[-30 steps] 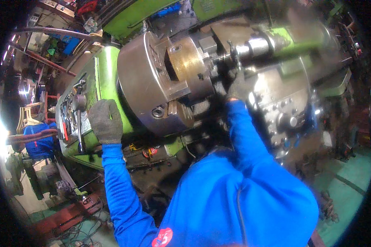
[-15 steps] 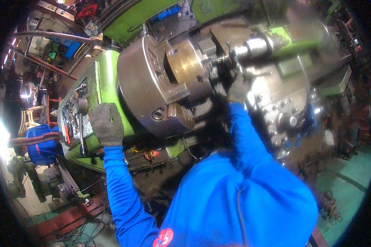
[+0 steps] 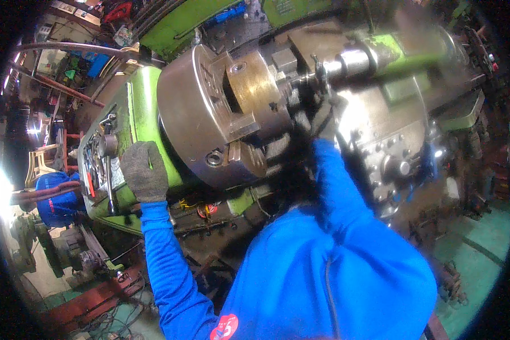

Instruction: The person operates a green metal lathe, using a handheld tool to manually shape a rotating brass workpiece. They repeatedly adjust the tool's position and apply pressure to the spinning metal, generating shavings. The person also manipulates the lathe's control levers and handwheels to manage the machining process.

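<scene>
My left hand [image 3: 145,171], in a dark grey knit glove, lies on the green headstock [image 3: 147,96] of a large lathe, its thumb set apart from the fingers. To its right is the big steel chuck [image 3: 181,102], whose jaws grip a brass-coloured cylindrical workpiece [image 3: 255,85]. My right hand [image 3: 324,120], also gloved, is beyond the workpiece, just below the shiny tailstock quill [image 3: 354,62] and a small upright metal part [image 3: 321,71]. Its fingers look curled in shadow; what they hold, if anything, is hidden.
Wrenches and small tools [image 3: 105,164] lie in a tray atop the headstock, left of my left hand. The steel carriage [image 3: 385,124] with knobs and bolts stands right of my right forearm. A red hose or pipe [image 3: 45,194] and a blue cloth-like bundle [image 3: 59,207] are at far left.
My right hand has turned slightly beneath the quill, and a dark bar-like shape beside it no longer shows. My left hand stays on the headstock. The chuck shows no clear turning.
</scene>
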